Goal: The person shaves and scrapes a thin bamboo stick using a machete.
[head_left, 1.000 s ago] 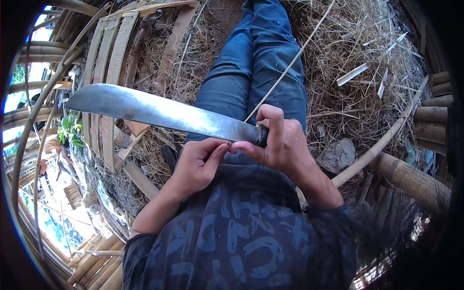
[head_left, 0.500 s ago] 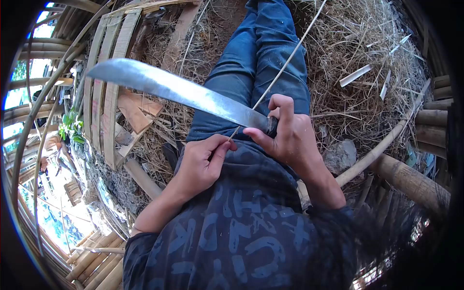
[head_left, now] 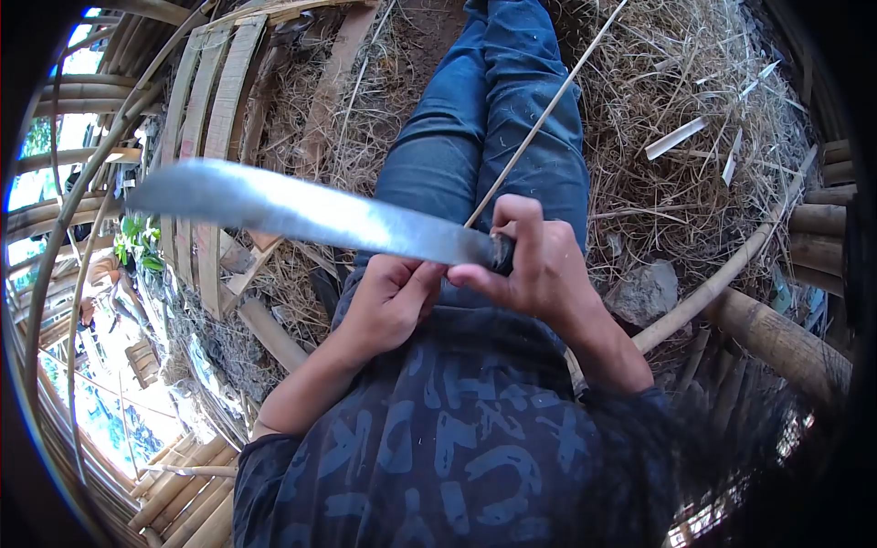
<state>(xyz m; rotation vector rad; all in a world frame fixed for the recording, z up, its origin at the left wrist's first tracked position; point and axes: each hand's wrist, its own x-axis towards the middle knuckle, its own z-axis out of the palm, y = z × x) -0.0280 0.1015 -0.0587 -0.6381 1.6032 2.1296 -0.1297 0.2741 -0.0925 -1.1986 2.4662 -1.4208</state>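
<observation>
Evidently, right hand (head_left: 553, 274) grips machete (head_left: 311, 210) by handle, thumb extended, likely for blade control across stick (head_left: 548, 111); left hand (head_left: 384, 306), fingertips pinched closed, holds stick's near end, apparently bracing; stick slants far-right over jeans (head_left: 438, 137).

Machete (head_left: 301, 208): broad, shiny steel blade lying across the view, rounded tip out between nine and ten o'clock, outer end blurred!
Handle (head_left: 501, 255): dark, over at the blade's three o'clock end, gripped in the right hand (head_left: 548, 274).
Strip (head_left: 546, 114): long, thin, pale tan, nearly straight, running out to one o'clock above the jeans (head_left: 525, 68).
Crossing: strip passes beneath the blade near the handle; lower end hidden around the left hand's (head_left: 388, 306) pinched fingers, contact unclear.
</observation>
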